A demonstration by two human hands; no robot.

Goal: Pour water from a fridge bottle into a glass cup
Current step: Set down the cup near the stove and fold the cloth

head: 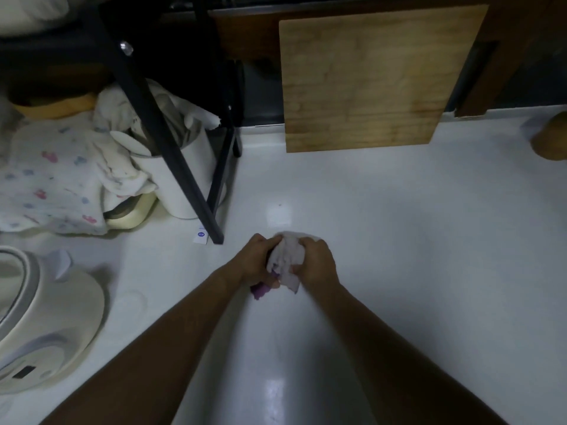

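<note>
A: Grip first. Left hand [257, 261] and right hand [313, 259] sit together over the white table [399, 225], both with fingers curled tight onto one crumpled pale cloth [286, 258]. A purple piece [260, 290] shows under the left hand; I cannot tell whether it belongs to the cloth or is a separate thing.

B: Bottle? Cup?

A: Neither in view. No fridge either. So the task's own things are somewhere outside this frame.

B: Step in hand, then?

A: Judged as side work with the cloth, wiping or wringing just above the table. Whether the pour is done or not yet begun, this view cannot say.

B: Surroundings?

A: Behind and left: a black frame leg [171, 142] standing on the table, a white container [184, 176] just behind it, a printed fabric [52, 182] heaped beside. Near left: a white appliance [46, 326]. Far side: a wooden board [368, 81] leaning upright against the wall.

B: Next move?

A: Likely free both hands: set the cloth down, then find bottle and cup. A damp palm on a cold bottle could slip, so dry hands matter.
</note>
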